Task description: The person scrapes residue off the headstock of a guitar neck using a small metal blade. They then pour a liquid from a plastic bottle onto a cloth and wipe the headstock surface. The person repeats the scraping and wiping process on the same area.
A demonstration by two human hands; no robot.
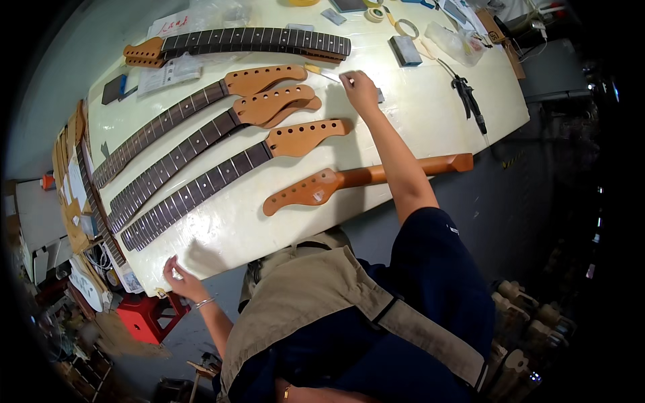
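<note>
My right hand (361, 92) is over the far middle of the table, its fingers pinched together. Just left of the fingertips lies a thin tool with a yellow end (313, 68); I cannot tell whether the fingers touch it. Beneath my right forearm rests a guitar neck (316, 187), back side up, a small pale patch on its headstock. My left hand (184, 281) hovers at the near left table edge, fingers loosely bent and apart, holding nothing. Between the hands several guitar necks (195, 185) with dark fretboards and orange-brown headstocks lie side by side, fretboards up.
More necks (255, 41) are stacked along the far side. A grey sanding block (405, 51), tape rolls (407, 28) and a black air blow gun (468, 101) lie at the far right. A red stool (144, 317) stands below the table's left corner.
</note>
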